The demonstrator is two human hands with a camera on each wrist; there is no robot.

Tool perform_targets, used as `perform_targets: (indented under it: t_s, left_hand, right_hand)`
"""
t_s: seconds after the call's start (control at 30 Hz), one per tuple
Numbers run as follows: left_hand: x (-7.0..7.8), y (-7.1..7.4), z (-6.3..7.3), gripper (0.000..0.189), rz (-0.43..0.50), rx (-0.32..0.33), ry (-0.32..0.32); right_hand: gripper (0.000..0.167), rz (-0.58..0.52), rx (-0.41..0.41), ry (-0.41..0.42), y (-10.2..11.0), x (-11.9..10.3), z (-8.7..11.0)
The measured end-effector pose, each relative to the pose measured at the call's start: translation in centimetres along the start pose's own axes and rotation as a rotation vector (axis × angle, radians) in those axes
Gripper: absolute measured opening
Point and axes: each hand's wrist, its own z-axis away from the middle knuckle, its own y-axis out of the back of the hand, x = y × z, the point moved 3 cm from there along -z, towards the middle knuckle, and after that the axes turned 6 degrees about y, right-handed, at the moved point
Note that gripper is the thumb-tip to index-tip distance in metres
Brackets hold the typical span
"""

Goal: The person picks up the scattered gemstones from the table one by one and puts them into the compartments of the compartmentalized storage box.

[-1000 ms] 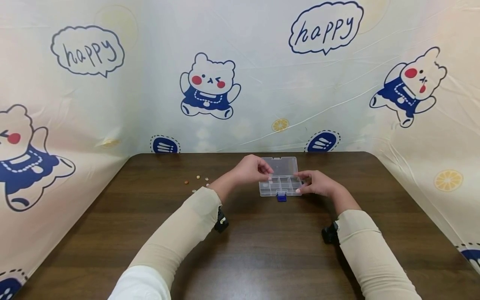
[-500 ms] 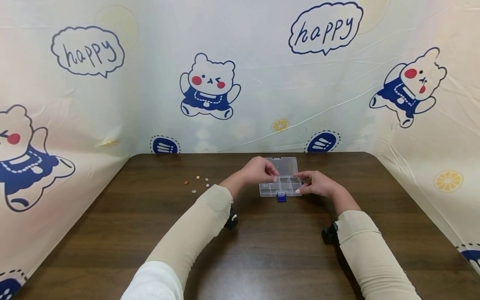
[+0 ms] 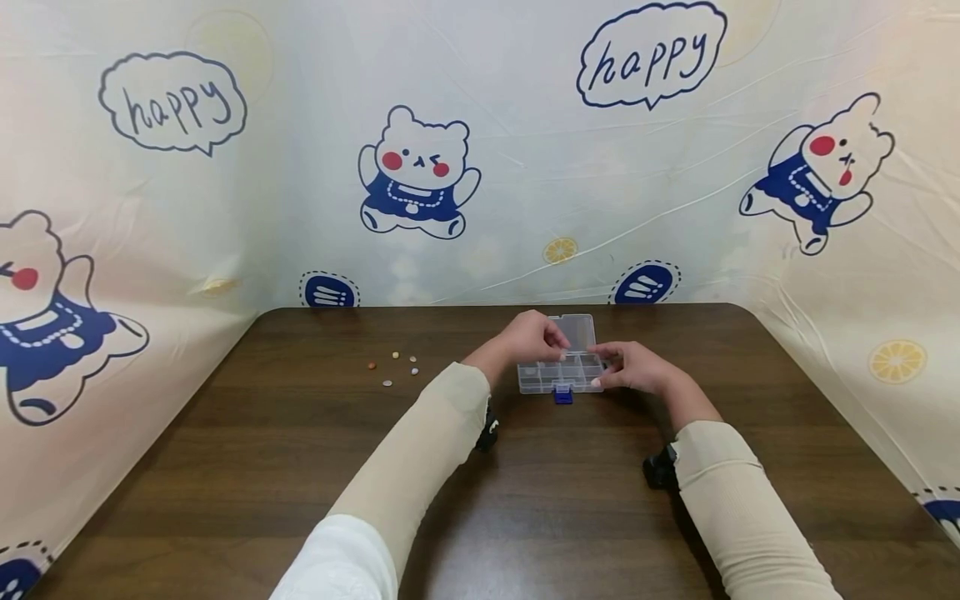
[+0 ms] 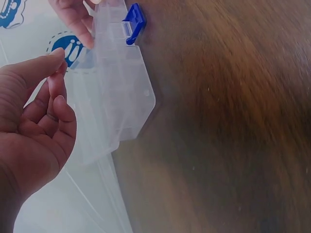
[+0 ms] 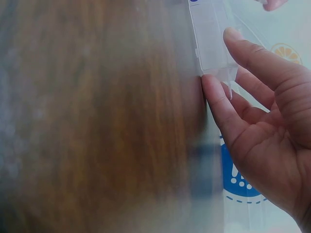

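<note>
A clear plastic compartment box (image 3: 551, 382) with a blue latch (image 3: 563, 397) stands on the table, its lid (image 3: 576, 331) raised at the back. Over its back row, my left hand (image 3: 534, 337) brings thumb and index fingertip together. A tiny pale bit (image 5: 263, 2) shows at those fingertips in the right wrist view; it looks like a small pebble, mostly hidden. My right hand (image 3: 636, 367) holds the box's right end between thumb and fingers. To the left lie several small pebble-like pieces, among them an orange one (image 3: 371, 366) and a white one (image 3: 387, 383).
The brown wooden table (image 3: 570, 517) reaches back to a printed cloth backdrop (image 3: 510, 167). Cloth also hangs along both sides. A black wrist camera (image 3: 660, 468) sits under the right forearm, and another is under the left.
My left hand has moved right across the box, from its left part toward the middle compartments, fingertips still together. The right hand and the box have stayed in place.
</note>
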Motion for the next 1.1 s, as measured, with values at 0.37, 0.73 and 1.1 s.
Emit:
perform_targets:
  t_s: [0.37, 0.73, 1.1]
  left_hand:
    - [-0.8, -1.1, -0.6, 0.012, 0.057, 0.042, 0.089]
    - [-1.4, -1.7, -1.0, 0.011, 0.055, 0.079, 0.085]
    - [-2.4, -1.4, 0.1, 0.016, 0.205, 0.151, 0.099]
  right_hand:
    - [0.071, -0.004, 0.002, 0.003, 0.0, 0.1, -0.1]
    - [0.072, 0.004, 0.007, 0.001, 0.0, 0.1, -0.1]
    - [0.073, 0.006, 0.008, -0.026, -0.1, 0.1, 0.0]
